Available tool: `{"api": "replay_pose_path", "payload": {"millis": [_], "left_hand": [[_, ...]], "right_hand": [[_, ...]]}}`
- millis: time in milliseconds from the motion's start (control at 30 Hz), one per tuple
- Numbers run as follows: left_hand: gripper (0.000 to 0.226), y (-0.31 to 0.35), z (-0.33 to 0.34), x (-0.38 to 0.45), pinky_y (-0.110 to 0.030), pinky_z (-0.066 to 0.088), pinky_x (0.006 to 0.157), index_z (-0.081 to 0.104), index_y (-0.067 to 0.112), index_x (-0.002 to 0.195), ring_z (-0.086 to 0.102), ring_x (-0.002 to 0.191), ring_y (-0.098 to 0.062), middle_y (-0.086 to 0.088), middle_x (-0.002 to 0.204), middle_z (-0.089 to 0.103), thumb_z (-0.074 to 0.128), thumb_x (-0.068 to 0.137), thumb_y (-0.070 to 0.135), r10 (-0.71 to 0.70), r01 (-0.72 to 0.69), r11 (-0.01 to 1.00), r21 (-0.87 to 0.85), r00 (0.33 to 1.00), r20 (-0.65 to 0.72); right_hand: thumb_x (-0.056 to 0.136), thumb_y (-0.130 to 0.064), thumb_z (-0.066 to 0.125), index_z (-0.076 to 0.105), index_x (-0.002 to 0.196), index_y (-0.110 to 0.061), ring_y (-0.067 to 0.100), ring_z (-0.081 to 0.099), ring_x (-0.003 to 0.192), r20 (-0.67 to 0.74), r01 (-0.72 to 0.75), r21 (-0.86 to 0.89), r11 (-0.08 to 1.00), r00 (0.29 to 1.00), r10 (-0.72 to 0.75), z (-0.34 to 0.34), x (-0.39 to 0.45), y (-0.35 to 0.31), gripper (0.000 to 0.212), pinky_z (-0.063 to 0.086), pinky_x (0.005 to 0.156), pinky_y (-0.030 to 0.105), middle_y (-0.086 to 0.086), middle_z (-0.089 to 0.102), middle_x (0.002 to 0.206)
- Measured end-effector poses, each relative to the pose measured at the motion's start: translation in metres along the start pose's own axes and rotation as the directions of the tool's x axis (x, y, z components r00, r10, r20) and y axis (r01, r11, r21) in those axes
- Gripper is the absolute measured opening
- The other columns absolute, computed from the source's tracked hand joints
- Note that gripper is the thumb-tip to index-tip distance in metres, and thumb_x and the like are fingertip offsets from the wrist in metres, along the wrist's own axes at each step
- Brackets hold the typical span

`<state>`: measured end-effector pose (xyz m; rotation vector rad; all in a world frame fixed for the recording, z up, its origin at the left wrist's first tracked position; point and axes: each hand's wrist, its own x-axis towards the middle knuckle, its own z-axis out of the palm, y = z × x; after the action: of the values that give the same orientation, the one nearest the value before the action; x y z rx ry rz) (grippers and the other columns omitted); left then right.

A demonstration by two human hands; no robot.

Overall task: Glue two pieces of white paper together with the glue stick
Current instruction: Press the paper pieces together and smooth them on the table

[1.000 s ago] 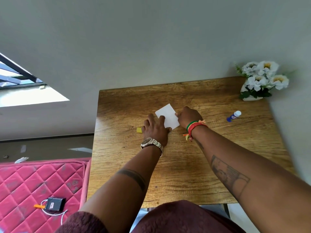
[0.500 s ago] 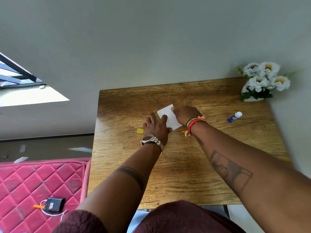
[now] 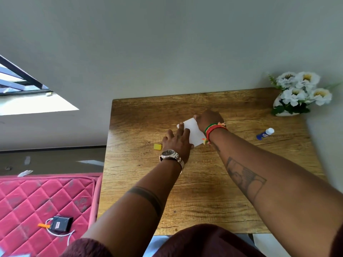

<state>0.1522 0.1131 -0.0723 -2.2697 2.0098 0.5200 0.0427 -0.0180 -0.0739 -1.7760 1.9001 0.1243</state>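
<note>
While the paper at the table centre was pressed flat by the left hand at its 8 o'clock edge and the right hand at 1 o'clock, fingers apparently uncurled, uneven pressure could have skewed the sheets.

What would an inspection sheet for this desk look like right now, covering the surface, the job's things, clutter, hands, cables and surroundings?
Surface: wooden table, set against a grey wall.
Job's things: white paper lies flat mid-table; whether one sheet or two stacked cannot be told. Glue stick lies on its side to the right, apart from the paper.
Clutter: small yellow piece left of the paper; vase of white flowers at the far right corner.
Hands: left hand rests flat on the paper's near left edge; right hand presses its far right edge.
Cables: white cord by a black device on the pink mattress.
Surroundings: window at left.
</note>
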Motion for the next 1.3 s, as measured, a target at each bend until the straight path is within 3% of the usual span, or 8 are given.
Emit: {"api": "replay_pose_path", "payload": {"millis": [100,200,467,667,800,900,1133,1300], "left_hand": [[0.051,-0.001,0.0,-0.001,-0.055,0.043,0.093,0.039,0.024,0.133,0.036,0.129,-0.045,-0.001,0.166,0.018,0.063,0.093,0.043,0.004,-0.004,1.0,-0.021,1.0,0.001],[0.055,-0.001,-0.003,-0.001,-0.055,0.043,0.094,0.037,0.025,0.137,0.037,0.13,-0.045,-0.001,0.166,0.019,0.064,0.093,0.044,0.007,-0.007,1.0,-0.011,1.0,0.012],[0.047,0.01,-0.012,-0.007,-0.055,0.04,0.098,0.037,0.021,0.138,0.036,0.133,-0.047,-0.012,0.167,0.014,0.056,0.099,0.042,-0.037,0.035,0.998,0.042,0.998,0.044],[0.047,0.011,-0.014,-0.006,-0.056,0.041,0.098,0.038,0.021,0.136,0.036,0.133,-0.047,-0.017,0.166,0.014,0.057,0.098,0.042,-0.047,0.045,0.998,0.036,0.998,0.051],[0.048,0.008,-0.008,-0.005,-0.056,0.041,0.095,0.038,0.023,0.134,0.037,0.131,-0.046,-0.016,0.166,0.016,0.058,0.096,0.044,-0.037,0.036,0.999,0.022,0.999,0.028],[0.051,0.005,-0.005,-0.003,-0.056,0.041,0.096,0.037,0.026,0.138,0.036,0.132,-0.046,-0.013,0.167,0.015,0.058,0.096,0.046,-0.036,0.035,0.999,0.012,0.999,0.026],[0.05,0.003,-0.004,-0.005,-0.057,0.042,0.095,0.038,0.024,0.134,0.037,0.131,-0.045,-0.011,0.166,0.016,0.059,0.095,0.047,-0.038,0.038,0.999,0.009,0.999,0.019],[0.049,0.003,-0.003,-0.005,-0.056,0.042,0.094,0.039,0.027,0.135,0.037,0.13,-0.043,-0.009,0.167,0.014,0.057,0.096,0.049,-0.044,0.044,0.999,0.0,0.999,0.022]], "right_hand": [[0.094,-0.065,0.035,0.074,0.106,-0.012,0.035,0.067,0.096,0.001,0.064,-0.018,0.998,0.998,-0.064,0.004,-0.01,0.001,0.067,0.049,0.078,0.035,0.013,0.073,0.111],[0.083,-0.077,0.039,0.068,0.122,-0.02,0.035,0.066,0.104,0.045,0.114,-0.063,0.991,0.993,-0.112,0.005,-0.018,0.0,0.075,0.054,0.089,0.044,0.009,0.069,0.121],[0.09,-0.065,0.051,0.068,0.118,-0.012,0.039,0.064,0.108,0.038,-0.003,0.007,1.0,0.999,0.003,0.007,-0.011,-0.002,0.062,0.053,0.091,0.043,0.015,0.068,0.122],[0.094,-0.057,0.052,0.07,0.114,-0.01,0.038,0.065,0.106,0.044,0.008,0.008,1.0,0.999,-0.008,0.003,-0.01,-0.003,0.054,0.051,0.085,0.039,0.016,0.069,0.12],[0.101,-0.043,0.049,0.066,0.127,-0.014,0.035,0.064,0.111,0.051,0.217,-0.099,0.971,0.976,-0.213,-0.001,-0.018,0.008,0.042,0.051,0.088,0.037,0.013,0.067,0.128],[0.089,-0.058,0.06,0.06,0.133,-0.019,0.036,0.063,0.112,0.014,0.312,-0.106,0.944,0.95,-0.312,0.003,-0.03,0.016,0.058,0.05,0.09,0.041,0.011,0.065,0.128],[0.096,-0.036,0.061,0.06,0.124,-0.004,0.038,0.064,0.109,0.014,0.143,0.024,0.989,0.99,-0.143,-0.001,-0.024,0.016,0.043,0.051,0.086,0.038,0.018,0.066,0.125],[0.084,-0.058,0.068,0.052,0.132,-0.006,0.041,0.059,0.115,0.008,0.246,-0.065,0.967,0.969,-0.246,0.008,-0.034,0.023,0.073,0.05,0.087,0.043,0.02,0.062,0.127]]}}
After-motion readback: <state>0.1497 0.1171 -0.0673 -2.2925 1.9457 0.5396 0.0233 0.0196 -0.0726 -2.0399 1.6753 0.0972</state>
